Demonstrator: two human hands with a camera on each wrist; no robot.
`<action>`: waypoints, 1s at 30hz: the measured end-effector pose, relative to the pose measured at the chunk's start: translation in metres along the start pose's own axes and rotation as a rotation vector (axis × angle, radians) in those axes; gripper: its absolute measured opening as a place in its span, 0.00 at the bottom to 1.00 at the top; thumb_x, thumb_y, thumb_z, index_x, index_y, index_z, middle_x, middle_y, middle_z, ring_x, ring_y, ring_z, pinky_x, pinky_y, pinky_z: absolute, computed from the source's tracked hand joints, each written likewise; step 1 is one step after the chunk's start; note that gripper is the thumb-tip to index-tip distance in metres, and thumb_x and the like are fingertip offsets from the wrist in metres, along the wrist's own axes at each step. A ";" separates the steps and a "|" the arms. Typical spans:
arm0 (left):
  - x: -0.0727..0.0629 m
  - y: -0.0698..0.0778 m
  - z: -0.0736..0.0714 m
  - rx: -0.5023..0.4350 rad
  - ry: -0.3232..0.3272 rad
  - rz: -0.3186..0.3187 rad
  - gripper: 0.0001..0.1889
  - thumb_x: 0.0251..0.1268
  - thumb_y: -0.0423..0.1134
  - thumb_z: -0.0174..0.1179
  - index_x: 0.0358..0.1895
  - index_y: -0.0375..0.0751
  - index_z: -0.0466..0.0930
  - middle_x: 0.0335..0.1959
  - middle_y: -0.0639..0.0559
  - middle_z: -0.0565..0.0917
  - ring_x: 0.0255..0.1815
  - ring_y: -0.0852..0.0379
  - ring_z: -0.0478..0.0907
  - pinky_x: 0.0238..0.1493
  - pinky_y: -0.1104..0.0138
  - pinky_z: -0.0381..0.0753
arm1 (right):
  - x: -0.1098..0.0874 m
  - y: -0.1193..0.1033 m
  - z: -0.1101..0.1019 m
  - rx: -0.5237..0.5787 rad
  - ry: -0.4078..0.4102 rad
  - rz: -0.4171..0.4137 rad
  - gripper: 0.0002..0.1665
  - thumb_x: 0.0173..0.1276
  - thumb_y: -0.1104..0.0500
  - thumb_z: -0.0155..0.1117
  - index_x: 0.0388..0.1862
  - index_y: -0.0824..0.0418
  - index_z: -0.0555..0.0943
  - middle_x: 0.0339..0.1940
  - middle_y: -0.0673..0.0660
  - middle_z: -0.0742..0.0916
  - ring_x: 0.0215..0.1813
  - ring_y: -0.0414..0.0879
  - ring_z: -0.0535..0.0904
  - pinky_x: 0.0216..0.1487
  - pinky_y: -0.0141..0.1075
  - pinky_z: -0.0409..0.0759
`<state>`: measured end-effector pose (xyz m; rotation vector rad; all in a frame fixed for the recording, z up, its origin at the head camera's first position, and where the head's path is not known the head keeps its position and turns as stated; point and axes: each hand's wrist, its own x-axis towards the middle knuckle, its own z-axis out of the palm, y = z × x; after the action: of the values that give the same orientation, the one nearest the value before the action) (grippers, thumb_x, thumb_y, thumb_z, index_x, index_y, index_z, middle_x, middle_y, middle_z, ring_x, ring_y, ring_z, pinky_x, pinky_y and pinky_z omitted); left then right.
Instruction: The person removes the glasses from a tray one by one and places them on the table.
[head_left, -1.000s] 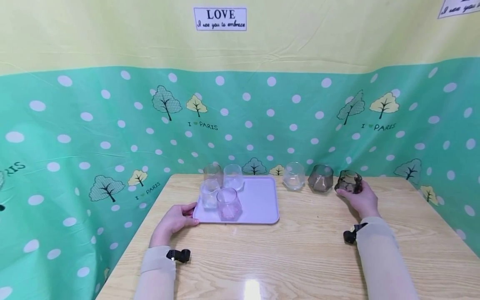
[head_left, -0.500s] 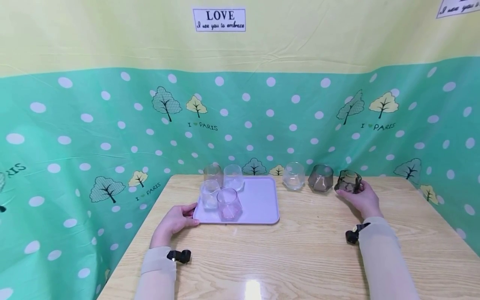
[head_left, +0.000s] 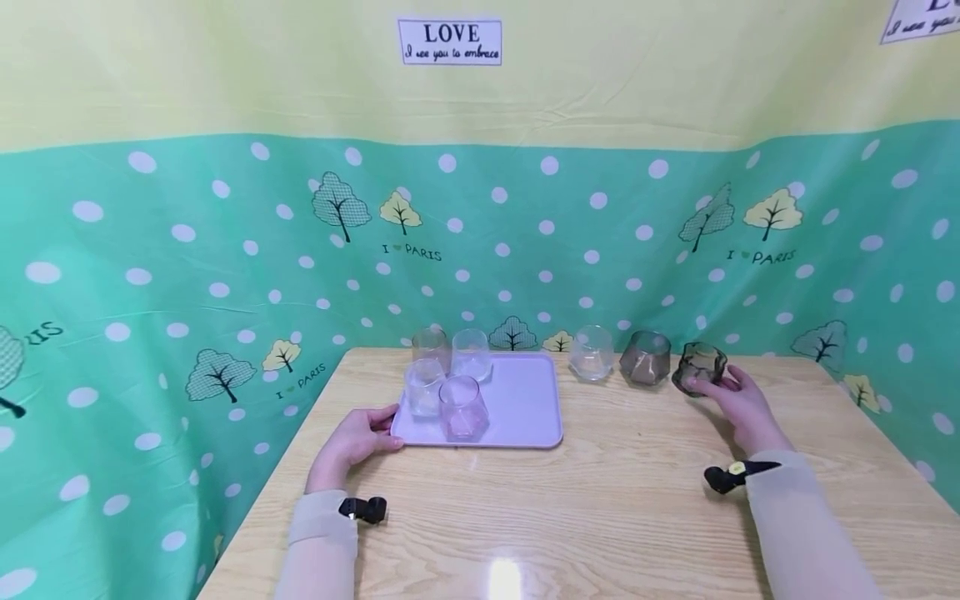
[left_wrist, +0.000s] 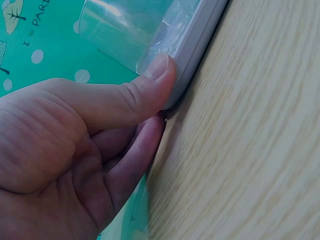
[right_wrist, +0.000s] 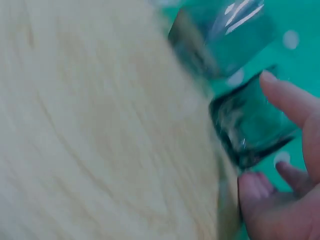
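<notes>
Lilac and shallow, a rectangular tray [head_left: 525,400] with rounded corners is lying on a pale wood-grain table [head_left: 585,517], bearing a pink-tinted faceted glass [head_left: 463,412], an amber-tinted glass [head_left: 430,348] and two colourless glasses [head_left: 425,393], all standing towards its left side. The left hand [head_left: 356,442] is pinching the tray near its front left corner, thumb on the rim, fingers curling against the edge, presumably steadying it. Right of the tray, a clear faceted glass [head_left: 592,354], a smoky brown faceted glass [head_left: 646,360] and a dark wavy-rimmed glass [head_left: 702,367] are standing in a row, narrow gaps probably sparing them knocks. The right hand [head_left: 750,408] is spreading thumb and fingers wide beside the last; whether they are touching it, I cannot tell.
</notes>
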<state>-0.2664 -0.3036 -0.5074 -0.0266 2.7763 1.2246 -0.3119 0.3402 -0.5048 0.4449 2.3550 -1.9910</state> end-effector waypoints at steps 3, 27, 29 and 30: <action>0.000 0.000 0.000 -0.007 0.001 0.002 0.43 0.56 0.39 0.82 0.76 0.38 0.74 0.68 0.35 0.82 0.73 0.36 0.74 0.77 0.41 0.66 | -0.008 -0.004 0.006 0.129 0.060 0.068 0.69 0.75 0.40 0.71 0.90 0.52 0.30 0.90 0.63 0.41 0.88 0.63 0.43 0.86 0.54 0.44; 0.001 -0.002 0.002 -0.035 -0.001 -0.006 0.42 0.56 0.37 0.82 0.76 0.37 0.74 0.66 0.36 0.84 0.69 0.42 0.78 0.75 0.43 0.70 | -0.076 -0.043 0.124 0.873 0.285 -0.029 0.23 0.79 0.63 0.67 0.63 0.44 0.70 0.53 0.42 0.73 0.48 0.35 0.68 0.43 0.26 0.68; 0.001 -0.002 0.001 -0.036 0.002 -0.006 0.42 0.56 0.37 0.82 0.76 0.38 0.74 0.67 0.36 0.83 0.70 0.41 0.77 0.76 0.43 0.69 | -0.078 -0.044 0.140 0.865 0.261 -0.027 0.23 0.79 0.61 0.67 0.65 0.44 0.71 0.53 0.41 0.73 0.49 0.35 0.69 0.44 0.27 0.68; 0.002 -0.001 0.001 -0.031 0.001 -0.001 0.42 0.57 0.37 0.82 0.76 0.37 0.74 0.67 0.35 0.83 0.71 0.39 0.76 0.76 0.43 0.68 | -0.079 -0.043 0.149 0.851 0.249 -0.025 0.23 0.79 0.61 0.67 0.65 0.44 0.71 0.54 0.41 0.74 0.49 0.35 0.69 0.45 0.27 0.67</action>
<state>-0.2678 -0.3035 -0.5094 -0.0314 2.7583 1.2673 -0.2705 0.1742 -0.4745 0.7023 1.4675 -3.0245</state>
